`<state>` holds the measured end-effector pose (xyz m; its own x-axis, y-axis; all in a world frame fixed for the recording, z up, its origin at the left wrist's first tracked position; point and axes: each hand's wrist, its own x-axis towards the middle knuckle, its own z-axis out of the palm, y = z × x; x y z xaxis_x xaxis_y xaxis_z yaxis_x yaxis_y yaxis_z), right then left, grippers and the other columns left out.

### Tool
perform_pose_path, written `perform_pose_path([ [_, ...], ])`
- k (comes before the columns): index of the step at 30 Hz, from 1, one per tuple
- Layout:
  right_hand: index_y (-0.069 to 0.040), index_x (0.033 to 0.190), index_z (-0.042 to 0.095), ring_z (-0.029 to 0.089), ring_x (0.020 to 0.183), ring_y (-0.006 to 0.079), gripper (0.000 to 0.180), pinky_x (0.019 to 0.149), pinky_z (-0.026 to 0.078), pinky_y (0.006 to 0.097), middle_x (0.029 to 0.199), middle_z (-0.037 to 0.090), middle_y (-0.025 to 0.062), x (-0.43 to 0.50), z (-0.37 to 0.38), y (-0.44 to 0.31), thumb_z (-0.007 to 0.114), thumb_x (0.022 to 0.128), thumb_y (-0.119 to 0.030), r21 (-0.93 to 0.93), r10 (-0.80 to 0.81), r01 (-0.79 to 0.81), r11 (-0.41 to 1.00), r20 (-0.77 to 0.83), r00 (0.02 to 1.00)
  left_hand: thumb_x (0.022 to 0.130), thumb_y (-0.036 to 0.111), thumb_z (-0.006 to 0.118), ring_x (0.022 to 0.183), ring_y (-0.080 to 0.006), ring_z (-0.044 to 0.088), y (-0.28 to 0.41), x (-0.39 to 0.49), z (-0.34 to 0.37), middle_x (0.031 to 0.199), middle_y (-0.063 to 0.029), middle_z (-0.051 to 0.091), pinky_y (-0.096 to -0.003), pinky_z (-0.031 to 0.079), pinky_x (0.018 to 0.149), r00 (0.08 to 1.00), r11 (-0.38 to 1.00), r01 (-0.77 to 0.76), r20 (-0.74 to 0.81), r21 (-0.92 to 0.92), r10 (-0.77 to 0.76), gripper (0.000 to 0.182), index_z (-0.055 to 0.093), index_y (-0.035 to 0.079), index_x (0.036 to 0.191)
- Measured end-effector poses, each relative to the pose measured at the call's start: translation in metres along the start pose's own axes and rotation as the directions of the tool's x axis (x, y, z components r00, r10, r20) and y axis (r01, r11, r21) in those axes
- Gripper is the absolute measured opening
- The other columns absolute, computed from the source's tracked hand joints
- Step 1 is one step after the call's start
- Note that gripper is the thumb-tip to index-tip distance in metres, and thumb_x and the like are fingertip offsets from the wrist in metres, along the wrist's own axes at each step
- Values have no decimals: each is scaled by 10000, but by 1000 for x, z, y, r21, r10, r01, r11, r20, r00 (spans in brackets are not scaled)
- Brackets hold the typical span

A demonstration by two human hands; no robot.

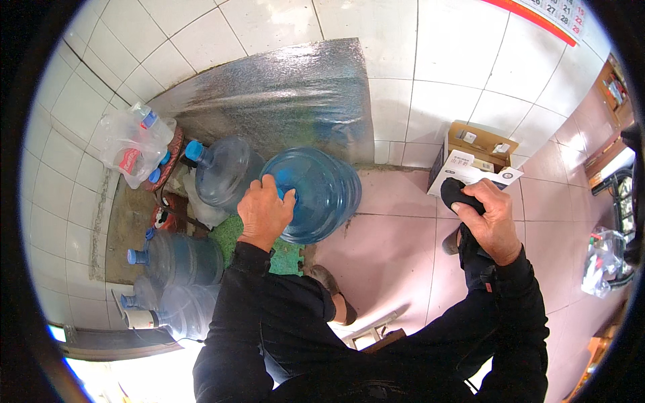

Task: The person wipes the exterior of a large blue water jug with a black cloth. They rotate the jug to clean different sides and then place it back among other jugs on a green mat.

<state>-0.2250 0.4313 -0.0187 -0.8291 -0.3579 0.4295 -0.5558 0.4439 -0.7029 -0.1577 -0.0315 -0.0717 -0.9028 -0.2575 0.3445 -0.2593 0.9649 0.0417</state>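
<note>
My left hand (pixel 264 209) is closed around the neck and cap area of a large blue-tinted plastic water jug (pixel 327 196), covering most of the cap. The jug appears to stand upright near a green foam mat (pixel 287 258). Gripped in my right hand (pixel 489 216) is a soft black fabric item (pixel 456 194); its exact kind is unclear. That hand is above my knee, just in front of an opened white carton (pixel 453 163). Beside the held jug rests another clear jug with a blue cap (pixel 227 171).
Several more water jugs (pixel 189 257) stand at the left, one with a white pump top (pixel 141 319). A stool (pixel 174 156) carries a plastic bag (pixel 131 146) with bottles. A shiny sheet (pixel 282 95) covers part of the tiled wall (pixel 453 55). The floor has pink tiles (pixel 383 247).
</note>
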Motion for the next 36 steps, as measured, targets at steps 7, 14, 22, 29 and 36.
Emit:
perform_pose_path([
  [7,73,1092,757,748,875,394,248,808,603,437,1011,749,230,4,0,1,847,895,-49,-36,15,-14,999,38,999,888,246,886,1032,-443,671,-13,20,-4,1045,-179,631,-548,563,824,949,918,-308,-141,-249,281,371,671,62,1128],
  [14,58,1077,751,746,893,404,241,822,602,441,1016,749,230,7,6,5,850,891,-60,-65,51,-48,997,57,997,845,154,884,1052,-498,653,-2,32,-8,1120,-221,611,-586,546,840,930,888,-364,-69,-280,360,490,645,64,1264],
  [22,53,1080,746,741,899,403,240,830,600,440,1023,742,226,3,1,11,848,899,-67,-64,84,-81,995,51,995,836,124,899,1050,-506,645,-6,32,-2,1159,-239,594,-582,541,841,952,920,-303,-34,-248,304,547,620,59,1303],
  [29,55,1080,742,740,894,406,249,818,595,445,1007,741,226,6,2,6,850,897,-73,-60,54,-50,997,64,996,863,158,907,1014,-511,658,-11,17,1,1131,-248,608,-569,552,832,968,947,-252,-52,-201,247,538,616,37,1299],
  [36,42,1063,752,742,888,407,235,812,599,455,993,740,214,3,7,4,858,891,-79,-74,60,-52,996,114,992,882,234,901,1017,-523,690,-29,50,11,1129,-274,659,-602,563,845,993,976,-118,-37,-183,113,551,610,56,1315],
])
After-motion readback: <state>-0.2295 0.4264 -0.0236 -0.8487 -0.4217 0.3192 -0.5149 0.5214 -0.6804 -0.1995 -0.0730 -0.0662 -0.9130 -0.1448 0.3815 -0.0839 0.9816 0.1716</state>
